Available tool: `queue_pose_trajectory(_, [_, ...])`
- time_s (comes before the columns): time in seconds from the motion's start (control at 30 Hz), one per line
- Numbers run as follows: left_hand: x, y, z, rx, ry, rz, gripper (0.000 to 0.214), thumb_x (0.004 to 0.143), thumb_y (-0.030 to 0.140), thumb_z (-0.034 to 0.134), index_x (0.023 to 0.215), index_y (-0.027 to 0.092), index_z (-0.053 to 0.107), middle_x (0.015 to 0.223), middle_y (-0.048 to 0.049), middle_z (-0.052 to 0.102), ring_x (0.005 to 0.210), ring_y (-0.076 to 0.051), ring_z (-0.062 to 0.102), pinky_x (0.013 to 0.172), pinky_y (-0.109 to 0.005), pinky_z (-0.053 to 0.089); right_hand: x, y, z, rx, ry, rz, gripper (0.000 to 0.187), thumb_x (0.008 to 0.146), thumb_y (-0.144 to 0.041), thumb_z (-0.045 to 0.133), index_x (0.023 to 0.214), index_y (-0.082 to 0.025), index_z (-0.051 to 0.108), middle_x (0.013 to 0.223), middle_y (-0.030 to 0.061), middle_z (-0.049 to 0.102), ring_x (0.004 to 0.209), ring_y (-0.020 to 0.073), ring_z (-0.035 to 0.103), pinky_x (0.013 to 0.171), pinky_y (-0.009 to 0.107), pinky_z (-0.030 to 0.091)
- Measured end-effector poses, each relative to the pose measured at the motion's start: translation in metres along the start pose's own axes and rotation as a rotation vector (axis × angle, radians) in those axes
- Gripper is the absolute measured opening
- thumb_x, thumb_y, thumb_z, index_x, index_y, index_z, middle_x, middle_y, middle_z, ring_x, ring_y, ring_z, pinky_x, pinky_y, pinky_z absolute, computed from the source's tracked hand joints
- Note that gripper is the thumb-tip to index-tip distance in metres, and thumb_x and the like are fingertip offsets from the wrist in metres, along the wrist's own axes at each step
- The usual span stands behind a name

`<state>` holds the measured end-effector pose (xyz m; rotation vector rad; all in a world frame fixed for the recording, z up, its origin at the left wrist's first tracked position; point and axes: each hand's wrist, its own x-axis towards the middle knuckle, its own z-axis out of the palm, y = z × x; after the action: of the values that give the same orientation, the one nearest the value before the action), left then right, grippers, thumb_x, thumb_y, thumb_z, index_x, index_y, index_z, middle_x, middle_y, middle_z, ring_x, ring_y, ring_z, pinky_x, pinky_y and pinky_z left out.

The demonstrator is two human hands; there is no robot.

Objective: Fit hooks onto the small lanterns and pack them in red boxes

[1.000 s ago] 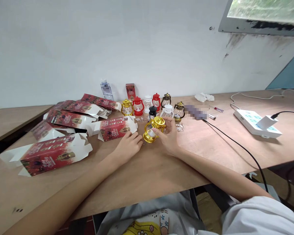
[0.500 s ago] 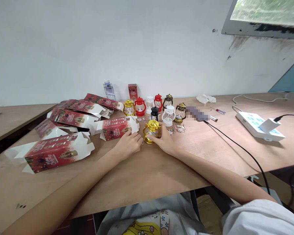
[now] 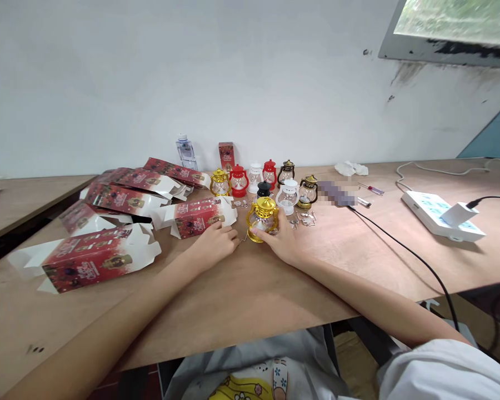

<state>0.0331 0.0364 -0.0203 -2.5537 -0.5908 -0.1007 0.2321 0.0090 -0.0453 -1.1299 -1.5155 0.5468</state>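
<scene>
A small gold toy lantern (image 3: 262, 218) stands upright on the wooden table (image 3: 250, 283). My right hand (image 3: 284, 241) is wrapped round its base from the right side. My left hand (image 3: 215, 245) rests on the table just left of the lantern with fingers curled, its tips beside a thin wire piece by the lantern's foot. What it pinches, if anything, is too small to make out. Behind stand several more small lanterns (image 3: 266, 180) in gold, red, white and black.
Several flattened red and white cartons (image 3: 100, 258) lie to the left, one (image 3: 200, 215) right by my left hand. A white power strip (image 3: 439, 215) with a black cable (image 3: 404, 250) sits at the right. A small screwdriver (image 3: 373, 189), a clear bottle (image 3: 185, 151) and loose metal hooks (image 3: 304, 219) lie nearby.
The gold lantern was tilted and lifted in my right hand a second ago; it is now set upright on the table. My left hand has stayed beside it.
</scene>
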Motion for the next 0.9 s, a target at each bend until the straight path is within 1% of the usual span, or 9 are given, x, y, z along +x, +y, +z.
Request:
queue_pose_trajectory(0.1, [0.002, 0.003, 0.000, 0.091, 0.009, 0.044, 0.014, 0.082, 0.004, 0.057, 0.074, 0.014, 0.064, 0.074, -0.0052, 0.067, 0.077, -0.018, 0.062, 0.070, -0.032, 0.038, 0.000, -0.001, 0.000, 0.011, -0.011, 0.014, 0.053, 0.072, -0.041, 0.070, 0.114, -0.021, 0.044, 0.108, 0.0082, 0.062, 0.106, 0.0245, 0.058, 0.089, 0.040, 0.048])
queue_pose_trajectory(0.23, [0.004, 0.006, 0.000, 0.104, 0.018, 0.044, 0.013, 0.081, 0.005, 0.057, 0.074, 0.013, 0.064, 0.070, -0.0062, 0.067, 0.074, -0.018, 0.062, 0.066, -0.031, 0.037, -0.002, -0.003, -0.001, 0.001, -0.022, 0.046, 0.057, 0.072, -0.043, 0.070, 0.115, -0.019, 0.043, 0.110, 0.0092, 0.062, 0.108, 0.0247, 0.056, 0.092, 0.040, 0.045])
queue_pose_trajectory(0.33, [0.004, 0.006, -0.001, 0.081, 0.009, -0.001, 0.011, 0.080, 0.005, 0.057, 0.073, 0.012, 0.063, 0.071, -0.0070, 0.067, 0.075, -0.019, 0.062, 0.065, -0.030, 0.037, -0.002, -0.005, -0.001, -0.006, -0.012, 0.037, 0.056, 0.072, -0.043, 0.069, 0.114, -0.018, 0.043, 0.112, 0.0100, 0.060, 0.109, 0.0246, 0.056, 0.093, 0.039, 0.044])
queue_pose_trajectory(0.43, [0.004, 0.006, -0.007, -0.034, -0.019, -0.087, 0.007, 0.079, 0.009, 0.057, 0.074, 0.013, 0.060, 0.074, -0.0075, 0.068, 0.073, -0.019, 0.062, 0.063, -0.029, 0.038, -0.001, -0.005, -0.001, 0.010, 0.016, 0.036, 0.055, 0.071, -0.044, 0.070, 0.112, -0.019, 0.043, 0.112, 0.0096, 0.060, 0.108, 0.0244, 0.056, 0.093, 0.039, 0.045])
queue_pose_trajectory(0.5, [0.004, 0.005, -0.014, -0.194, -0.029, -0.196, 0.004, 0.079, 0.012, 0.055, 0.075, 0.014, 0.058, 0.074, -0.0059, 0.067, 0.066, -0.017, 0.061, 0.058, -0.027, 0.037, 0.000, -0.004, -0.002, 0.036, 0.033, 0.056, 0.055, 0.070, -0.044, 0.071, 0.111, -0.019, 0.043, 0.110, 0.0091, 0.061, 0.106, 0.0243, 0.057, 0.092, 0.040, 0.045])
queue_pose_trajectory(0.57, [0.003, 0.004, -0.022, -0.447, 0.020, -0.338, 0.003, 0.079, 0.014, 0.052, 0.078, 0.016, 0.054, 0.070, -0.0017, 0.064, 0.058, -0.013, 0.056, 0.053, -0.023, 0.034, 0.002, -0.002, -0.003, 0.067, 0.051, 0.084, 0.055, 0.069, -0.043, 0.072, 0.110, -0.020, 0.043, 0.110, 0.0090, 0.060, 0.104, 0.0241, 0.057, 0.092, 0.040, 0.046])
queue_pose_trajectory(0.7, [0.003, -0.001, -0.034, -1.104, 0.284, -0.597, 0.004, 0.082, 0.020, 0.046, 0.080, 0.019, 0.043, 0.058, 0.0062, 0.051, 0.047, -0.008, 0.046, 0.046, -0.018, 0.033, 0.003, 0.003, -0.003, 0.138, 0.032, 0.152, 0.053, 0.071, -0.039, 0.069, 0.114, -0.021, 0.043, 0.115, 0.0091, 0.059, 0.105, 0.0235, 0.057, 0.093, 0.040, 0.046])
queue_pose_trajectory(0.8, [0.005, -0.005, -0.035, -1.485, 0.410, -0.666, 0.010, 0.085, 0.027, 0.046, 0.080, 0.020, 0.041, 0.053, 0.0090, 0.042, 0.039, -0.005, 0.037, 0.041, -0.016, 0.029, 0.002, 0.002, -0.002, 0.175, -0.096, 0.192, 0.050, 0.074, -0.038, 0.066, 0.114, -0.022, 0.042, 0.116, 0.0080, 0.059, 0.106, 0.0221, 0.057, 0.093, 0.038, 0.046])
queue_pose_trajectory(0.9, [0.008, -0.009, -0.032, -1.703, 0.500, -0.689, 0.019, 0.087, 0.032, 0.050, 0.076, 0.018, 0.043, 0.052, 0.0094, 0.038, 0.038, -0.002, 0.034, 0.041, -0.013, 0.026, -0.002, -0.005, -0.002, 0.152, -0.267, 0.155, 0.049, 0.074, -0.035, 0.066, 0.115, -0.022, 0.042, 0.115, 0.0061, 0.060, 0.104, 0.0209, 0.057, 0.093, 0.037, 0.044])
